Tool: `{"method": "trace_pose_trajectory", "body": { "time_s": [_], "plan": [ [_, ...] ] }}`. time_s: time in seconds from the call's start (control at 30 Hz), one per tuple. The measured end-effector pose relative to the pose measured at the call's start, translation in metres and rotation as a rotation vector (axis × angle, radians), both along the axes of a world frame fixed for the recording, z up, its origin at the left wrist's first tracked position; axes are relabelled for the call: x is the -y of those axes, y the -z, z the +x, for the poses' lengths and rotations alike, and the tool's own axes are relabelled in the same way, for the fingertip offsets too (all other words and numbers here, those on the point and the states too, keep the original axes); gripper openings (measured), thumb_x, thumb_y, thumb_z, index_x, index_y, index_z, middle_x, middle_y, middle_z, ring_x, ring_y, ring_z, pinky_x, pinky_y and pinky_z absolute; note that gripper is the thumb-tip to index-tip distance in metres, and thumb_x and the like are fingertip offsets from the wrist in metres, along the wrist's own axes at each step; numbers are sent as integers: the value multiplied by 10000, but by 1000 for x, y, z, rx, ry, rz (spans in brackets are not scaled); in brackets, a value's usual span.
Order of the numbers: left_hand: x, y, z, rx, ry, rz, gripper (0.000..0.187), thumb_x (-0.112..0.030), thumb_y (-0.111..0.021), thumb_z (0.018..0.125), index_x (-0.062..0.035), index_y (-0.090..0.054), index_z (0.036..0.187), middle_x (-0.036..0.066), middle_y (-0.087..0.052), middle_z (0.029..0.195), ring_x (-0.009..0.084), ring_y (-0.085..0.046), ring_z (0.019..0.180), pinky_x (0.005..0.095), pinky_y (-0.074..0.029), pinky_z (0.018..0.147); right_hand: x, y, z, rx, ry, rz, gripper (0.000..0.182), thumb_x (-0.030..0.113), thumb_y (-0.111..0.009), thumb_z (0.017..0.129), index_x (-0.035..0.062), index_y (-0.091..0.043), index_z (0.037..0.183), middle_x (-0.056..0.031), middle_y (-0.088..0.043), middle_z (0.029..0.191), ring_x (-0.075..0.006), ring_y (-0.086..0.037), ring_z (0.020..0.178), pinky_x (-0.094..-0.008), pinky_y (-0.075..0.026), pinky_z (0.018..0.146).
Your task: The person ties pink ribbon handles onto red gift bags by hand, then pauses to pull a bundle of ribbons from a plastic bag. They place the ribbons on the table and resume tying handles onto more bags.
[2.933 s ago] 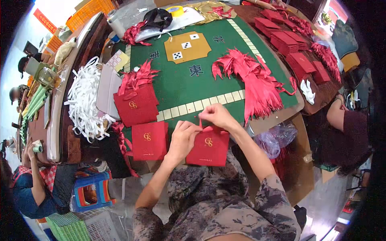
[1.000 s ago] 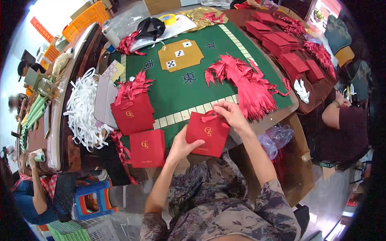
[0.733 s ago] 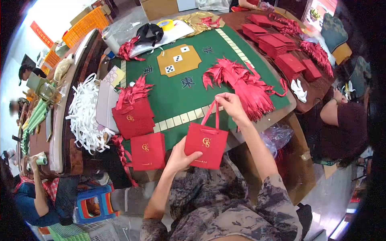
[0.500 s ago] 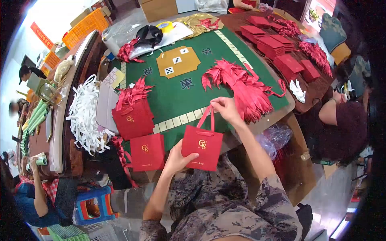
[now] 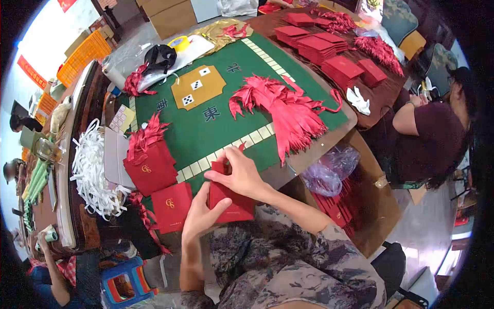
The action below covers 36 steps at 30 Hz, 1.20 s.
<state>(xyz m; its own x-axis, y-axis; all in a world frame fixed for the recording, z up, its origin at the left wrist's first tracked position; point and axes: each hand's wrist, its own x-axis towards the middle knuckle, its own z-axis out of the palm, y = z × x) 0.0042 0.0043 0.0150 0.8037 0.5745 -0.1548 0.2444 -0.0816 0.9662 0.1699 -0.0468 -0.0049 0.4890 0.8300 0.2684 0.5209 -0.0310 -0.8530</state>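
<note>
Where your hands meet: one red paper gift bag [image 5: 237, 210] at the near edge of the mahjong-patterned table [image 5: 200, 138], its front partly covered by your right hand [image 5: 243, 175]; whether it rests on the table or is held just above it cannot be told.

Left hand [image 5: 199, 219]: loosely curled at the bag's left side, thumb laid across the front and fingers along the edge, so that the bag seems lightly clasped.

Right hand: drawn into a pinch at the bag's upper left, with red material between thumb and fingers — paper alone or handle too, you cannot tell.

Ribbon tip [image 5: 242, 146]: projects beyond your right fingers; its attachment is hidden.

Bracing: your left thumb would best press the panel flat while the right fingertips work the upper edge.

Pressure: thin card probably creases under a hard squeeze — a light pinch should serve, with the ribbon untwisted.

Flat monogrammed bags [image 5: 167, 221]: just beside your left hand, gold letters upward.

Red ribbon bundle [image 5: 296, 113]: beyond your right hand, apart from it.
</note>
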Motion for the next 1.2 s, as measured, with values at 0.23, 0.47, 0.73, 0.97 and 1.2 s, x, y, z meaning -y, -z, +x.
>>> {"method": "trace_pose_trajectory", "body": {
  "time_s": [0.23,0.47,0.73,0.97,1.2],
  "plan": [
    [10,-9,1,170,-12,-106,458,-69,-726,828,-18,-569,1255,69,-598,1147,154,-556,1077,287,-466,897,-1,-4,11,-465,-130,109,186,178,-630,917,1,-653,972,-90,-702,890,-146,-654,804,-306,-527,755],
    [13,43,17,-51,-159,556,324,-85,-736,825,-58,-645,1134,100,-640,1016,232,-627,964,326,-510,813,14,68,47,-169,-57,-9,280,227,-615,943,19,-684,1116,-177,-693,1049,-290,-674,955,-354,-517,834],
    [-13,57,22,-50,-213,792,269,-89,-728,814,-61,-652,1070,132,-635,993,326,-585,921,407,-479,819,95,58,109,367,65,-92,250,-65,-598,811,54,-697,1007,-112,-630,967,-308,-605,953,-379,-497,843],
    [-25,71,49,-101,-194,901,302,-134,-744,792,-70,-673,1078,135,-640,1021,347,-549,983,438,-442,853,105,58,110,462,47,-151,183,9,-685,790,55,-682,967,-96,-593,931,-312,-575,967,-410,-481,849],
    [-21,70,48,-186,-179,934,372,-203,-816,720,-80,-686,1046,111,-626,957,321,-548,972,435,-416,855,86,41,77,463,1,-32,161,49,-712,796,72,-710,955,-79,-626,955,-285,-592,962,-384,-495,831]
  ]
}}
